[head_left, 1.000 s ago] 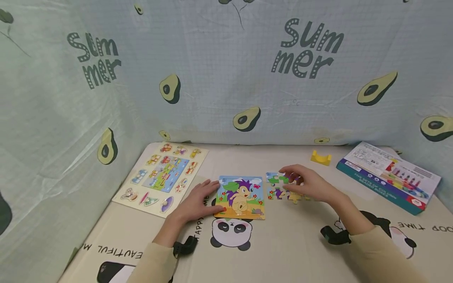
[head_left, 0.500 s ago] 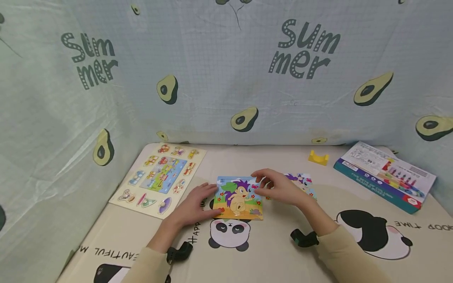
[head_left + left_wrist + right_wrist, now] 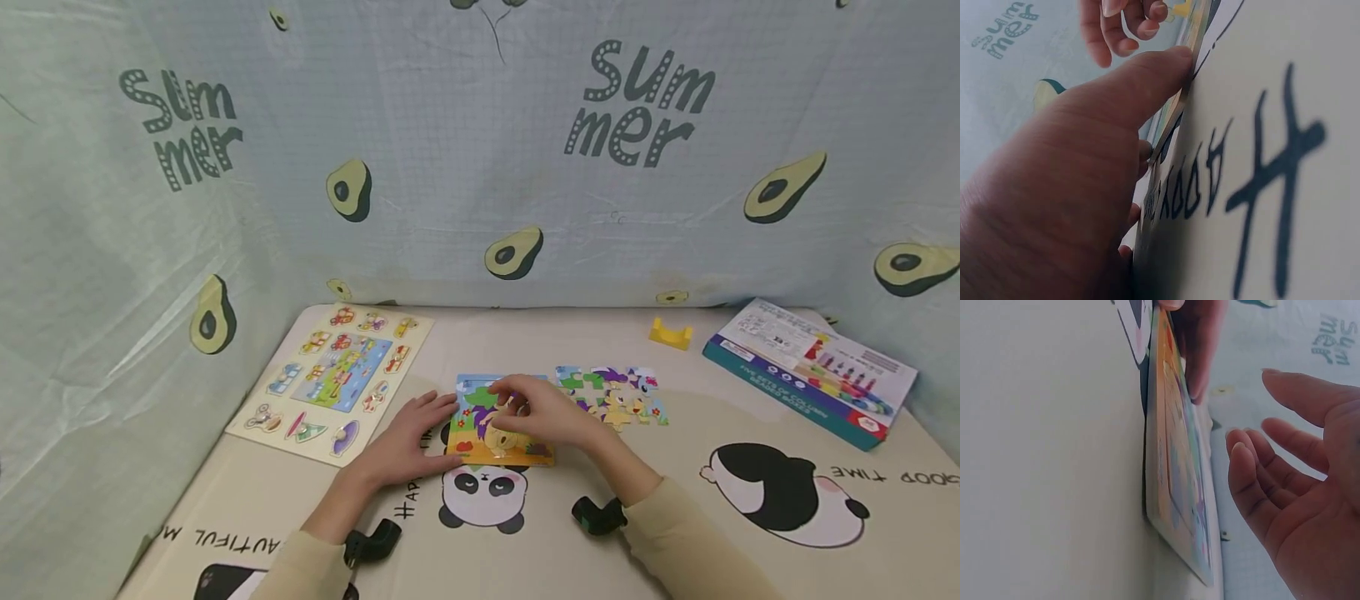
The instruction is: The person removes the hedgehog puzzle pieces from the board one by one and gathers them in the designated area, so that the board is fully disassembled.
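A square hedgehog jigsaw board [image 3: 480, 454] lies flat in the middle of the table. My left hand [image 3: 401, 442] rests along its left side, fingers extended, thumb at the lower left corner. Above the board hovers my right hand [image 3: 543, 408], covering part of the hedgehog picture. In the right wrist view, that right hand [image 3: 1297, 481] has loosely bent fingers and a thumb standing apart, with nothing between them. Just right of the board, several jigsaw pieces [image 3: 618, 410] lie grouped together. From the left wrist, the left thumb [image 3: 1166, 62] shows right at the board's edge.
A pale peg puzzle board [image 3: 315, 442] with vehicle pictures lies at the left. Toward the back right are a yellow cradle-shaped piece [image 3: 670, 335] and a large flat box [image 3: 813, 367]. A patterned cloth wall [image 3: 420, 275] rises behind the table.
My right hand has moved left from the loose pieces to over the hedgehog board, uncovering the pieces. My left hand has stayed beside the board. The head view has shifted slightly.
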Demonstrator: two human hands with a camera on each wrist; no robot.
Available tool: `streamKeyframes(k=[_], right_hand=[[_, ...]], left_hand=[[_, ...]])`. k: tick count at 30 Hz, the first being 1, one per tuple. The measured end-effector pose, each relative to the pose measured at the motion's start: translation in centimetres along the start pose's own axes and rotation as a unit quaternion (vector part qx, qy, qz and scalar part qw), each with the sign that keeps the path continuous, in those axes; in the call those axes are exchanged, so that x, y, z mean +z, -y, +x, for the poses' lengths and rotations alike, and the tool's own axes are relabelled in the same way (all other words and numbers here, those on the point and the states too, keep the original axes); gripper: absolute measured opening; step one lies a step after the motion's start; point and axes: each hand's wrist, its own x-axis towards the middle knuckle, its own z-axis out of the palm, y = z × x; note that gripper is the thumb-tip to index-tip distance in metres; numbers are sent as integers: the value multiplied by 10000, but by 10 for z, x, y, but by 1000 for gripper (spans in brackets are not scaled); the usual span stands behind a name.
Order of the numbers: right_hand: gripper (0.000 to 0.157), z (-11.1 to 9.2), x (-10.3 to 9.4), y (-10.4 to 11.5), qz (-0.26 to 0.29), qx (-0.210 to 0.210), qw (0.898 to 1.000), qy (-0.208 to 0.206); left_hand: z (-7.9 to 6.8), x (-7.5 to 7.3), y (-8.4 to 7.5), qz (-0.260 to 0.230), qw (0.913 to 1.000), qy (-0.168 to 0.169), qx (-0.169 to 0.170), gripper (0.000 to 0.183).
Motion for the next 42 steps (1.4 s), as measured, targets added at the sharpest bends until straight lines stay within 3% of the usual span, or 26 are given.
streamKeyframes(k=[7, 21, 27, 42], right_hand=[[44, 8, 9, 2, 140, 279, 9994, 162], [38, 10, 21, 2, -23, 332, 9989, 345], [36, 10, 24, 1, -36, 428, 9983, 402], [43, 9, 33, 8, -931, 655, 9929, 333]], left_hand=[[0, -1, -2, 11, 10000, 48, 14, 81], [-1, -1, -3, 3, 9998, 126, -181, 82], [-1, -2, -5, -5, 9999, 102, -92, 81], [-1, -3, -4, -37, 9999, 106, -29, 81]])
